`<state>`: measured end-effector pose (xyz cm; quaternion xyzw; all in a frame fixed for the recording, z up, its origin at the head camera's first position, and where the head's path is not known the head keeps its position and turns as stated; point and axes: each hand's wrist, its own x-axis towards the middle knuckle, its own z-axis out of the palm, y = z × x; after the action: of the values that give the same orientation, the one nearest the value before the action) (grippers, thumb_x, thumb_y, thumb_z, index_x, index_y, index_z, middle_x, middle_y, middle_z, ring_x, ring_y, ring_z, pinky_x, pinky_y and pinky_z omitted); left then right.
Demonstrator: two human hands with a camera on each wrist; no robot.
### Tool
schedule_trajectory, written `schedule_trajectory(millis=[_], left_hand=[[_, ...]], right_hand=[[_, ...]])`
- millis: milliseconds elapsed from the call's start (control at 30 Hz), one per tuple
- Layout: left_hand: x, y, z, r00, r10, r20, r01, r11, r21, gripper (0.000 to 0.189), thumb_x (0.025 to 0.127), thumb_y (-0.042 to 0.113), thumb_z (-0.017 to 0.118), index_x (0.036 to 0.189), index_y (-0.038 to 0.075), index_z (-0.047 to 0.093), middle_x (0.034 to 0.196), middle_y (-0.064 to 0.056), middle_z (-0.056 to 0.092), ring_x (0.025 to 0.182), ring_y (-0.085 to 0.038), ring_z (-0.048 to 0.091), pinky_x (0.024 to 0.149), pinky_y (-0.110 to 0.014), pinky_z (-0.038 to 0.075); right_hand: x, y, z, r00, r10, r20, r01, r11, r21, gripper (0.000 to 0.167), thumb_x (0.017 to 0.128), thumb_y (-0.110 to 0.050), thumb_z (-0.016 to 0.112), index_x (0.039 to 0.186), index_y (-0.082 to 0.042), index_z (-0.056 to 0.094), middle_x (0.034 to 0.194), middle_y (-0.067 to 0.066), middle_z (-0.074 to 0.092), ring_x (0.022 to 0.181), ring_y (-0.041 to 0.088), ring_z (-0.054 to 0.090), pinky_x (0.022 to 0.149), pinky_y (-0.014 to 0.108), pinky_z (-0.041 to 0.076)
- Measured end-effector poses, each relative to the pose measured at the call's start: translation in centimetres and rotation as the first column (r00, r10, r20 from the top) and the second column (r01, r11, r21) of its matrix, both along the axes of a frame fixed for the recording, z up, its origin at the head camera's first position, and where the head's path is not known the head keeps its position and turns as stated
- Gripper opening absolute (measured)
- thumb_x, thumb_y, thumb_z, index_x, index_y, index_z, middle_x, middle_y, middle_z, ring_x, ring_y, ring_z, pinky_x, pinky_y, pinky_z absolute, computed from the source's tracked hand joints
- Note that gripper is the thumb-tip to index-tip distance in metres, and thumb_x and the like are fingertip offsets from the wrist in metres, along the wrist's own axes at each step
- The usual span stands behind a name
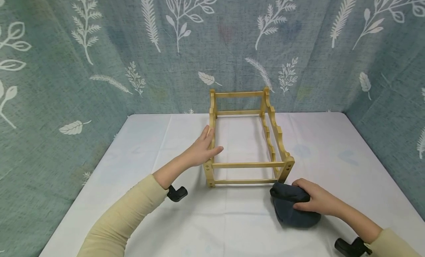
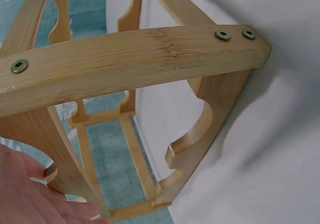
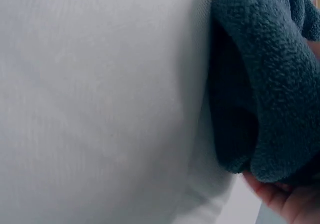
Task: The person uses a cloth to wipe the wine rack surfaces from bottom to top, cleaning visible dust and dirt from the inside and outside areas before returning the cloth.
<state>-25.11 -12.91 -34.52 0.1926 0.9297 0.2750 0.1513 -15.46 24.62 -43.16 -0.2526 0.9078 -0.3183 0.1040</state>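
Rack (image 1: 249, 165): standing on the table (image 1: 239, 220), just right of the frame's centre, far end near the curtain (image 1: 232, 35). Left hand (image 1: 200, 148): laid along the rack's left side, fingers long, thumb spread wide inward. Cloth (image 1: 295, 217): lower right of the frame, just beside the rack's near right foot; touching or not, cannot tell. Right hand (image 1: 317, 200): narrow grip, bunched cloth between thumb and fingers.

Risks, by judgement: rack liable to skid or tip under a hard push, given a probably light build and only a loose hold at left. Cloth liable to snag on screws (image 2: 223, 35) or scalloped edges, from its deep nap; folds liable to fall open, from too slack a pinch.

Materials: rack in pale golden wood, bamboo-like grain, straight rails, scalloped side pieces, metal fastenings with socketed heads. Cloth dark blue, plush, thickly folded, hollow between folds. Table covered in white fabric, faintly creased. Curtain grey-green, printed with white leaves.
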Motion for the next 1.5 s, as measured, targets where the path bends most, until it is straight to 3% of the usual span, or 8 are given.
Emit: schedule_trajectory(millis=[200, 433, 567, 767, 900, 1033, 1333, 1500], left_hand=[[0.0, 0.0, -0.1, 1.000, -0.002, 0.001, 0.002, 1.000, -0.001, 0.085, 0.091, 0.058, 0.038, 0.147, 0.008, -0.004, 0.151, -0.010, -0.019, 0.139, -0.035, 0.002, 0.108, -0.054, 0.017], [-0.1, 0.0, -0.1, 1.000, -0.002, -0.011, 0.002, 1.000, -0.006, 0.086, 0.092, 0.057, 0.039, 0.147, 0.007, -0.003, 0.151, -0.012, -0.018, 0.139, -0.035, 0.002, 0.108, -0.053, 0.018], [0.0, 0.0, -0.1, 1.000, 0.001, -0.010, -0.001, 1.000, -0.001, 0.085, 0.092, 0.056, 0.039, 0.147, 0.007, -0.003, 0.151, -0.011, -0.018, 0.139, -0.035, 0.002, 0.108, -0.054, 0.018], [0.0, 0.0, -0.2, 1.000, 0.004, -0.003, -0.004, 1.000, -0.003, 0.084, 0.092, 0.056, 0.038, 0.148, 0.009, -0.004, 0.151, -0.010, -0.019, 0.139, -0.035, 0.002, 0.108, -0.053, 0.018], [0.0, 0.0, -0.1, 1.000, 0.000, -0.004, 0.000, 1.000, 0.000, 0.085, 0.092, 0.056, 0.038, 0.148, 0.009, -0.004, 0.151, -0.010, -0.019, 0.139, -0.035, 0.002, 0.107, -0.054, 0.019], [-0.1, 0.0, -0.1, 1.000, -0.002, -0.002, 0.002, 1.000, 0.009, 0.085, 0.092, 0.057, 0.039, 0.148, 0.008, -0.004, 0.151, -0.010, -0.019, 0.139, -0.035, 0.002, 0.107, -0.054, 0.019], [0.0, -0.1, -0.1, 1.000, 0.007, 0.011, -0.007, 1.000, 0.002, 0.086, 0.091, 0.058, 0.038, 0.148, 0.010, -0.005, 0.151, -0.008, -0.021, 0.139, -0.034, 0.002, 0.108, -0.053, 0.018], [-0.1, -0.1, -0.3, 1.000, 0.011, 0.008, -0.011, 1.000, 0.008, 0.085, 0.091, 0.056, 0.040, 0.148, 0.010, -0.005, 0.151, -0.008, -0.020, 0.140, -0.031, -0.001, 0.109, -0.052, 0.016]], right_hand=[[0.2, 0.1, 0.0, 0.980, -0.040, -0.193, 0.027, 0.997, -0.071, 0.048, 0.075, -0.025, 0.076, 0.116, -0.008, 0.055, 0.109, 0.004, 0.058, 0.094, 0.012, 0.056, 0.072, 0.031, 0.049], [0.0, 0.1, 0.3, 0.884, -0.049, -0.464, -0.003, 0.994, -0.110, 0.060, 0.061, -0.004, 0.083, 0.115, -0.004, 0.057, 0.108, 0.004, 0.057, 0.097, 0.007, 0.054, 0.077, 0.018, 0.048], [-0.1, 0.2, 1.4, 0.845, -0.065, -0.530, -0.019, 0.988, -0.152, 0.064, 0.054, 0.004, 0.083, 0.113, -0.002, 0.057, 0.106, 0.006, 0.058, 0.098, 0.001, 0.052, 0.082, 0.004, 0.038], [0.0, 0.6, 4.0, 0.804, -0.104, -0.586, -0.027, 0.977, -0.211, 0.064, 0.051, 0.008, 0.082, 0.110, 0.000, 0.058, 0.104, 0.007, 0.057, 0.099, -0.007, 0.048, 0.082, 0.003, 0.037], [0.0, 0.6, 4.6, 0.803, -0.115, -0.584, -0.029, 0.972, -0.231, 0.063, 0.052, 0.008, 0.082, 0.110, 0.001, 0.058, 0.104, 0.008, 0.056, 0.099, -0.008, 0.047, 0.082, 0.003, 0.037], [-0.3, 0.5, 3.5, 0.818, -0.112, -0.565, -0.008, 0.979, -0.206, 0.062, 0.053, 0.007, 0.082, 0.110, -0.001, 0.058, 0.103, 0.007, 0.058, 0.097, -0.006, 0.049, 0.080, 0.004, 0.039], [-1.2, 0.2, 0.0, 0.906, -0.016, -0.423, -0.005, 0.999, -0.047, 0.049, 0.065, -0.003, 0.080, 0.108, -0.007, 0.057, 0.103, 0.004, 0.058, 0.087, 0.009, 0.056, 0.067, 0.029, 0.051], [-1.3, 0.2, 1.2, 0.889, 0.011, -0.457, -0.043, 0.997, -0.061, 0.050, 0.062, -0.001, 0.081, 0.105, -0.010, 0.058, 0.100, 0.000, 0.059, 0.084, 0.006, 0.057, 0.064, 0.027, 0.051]])
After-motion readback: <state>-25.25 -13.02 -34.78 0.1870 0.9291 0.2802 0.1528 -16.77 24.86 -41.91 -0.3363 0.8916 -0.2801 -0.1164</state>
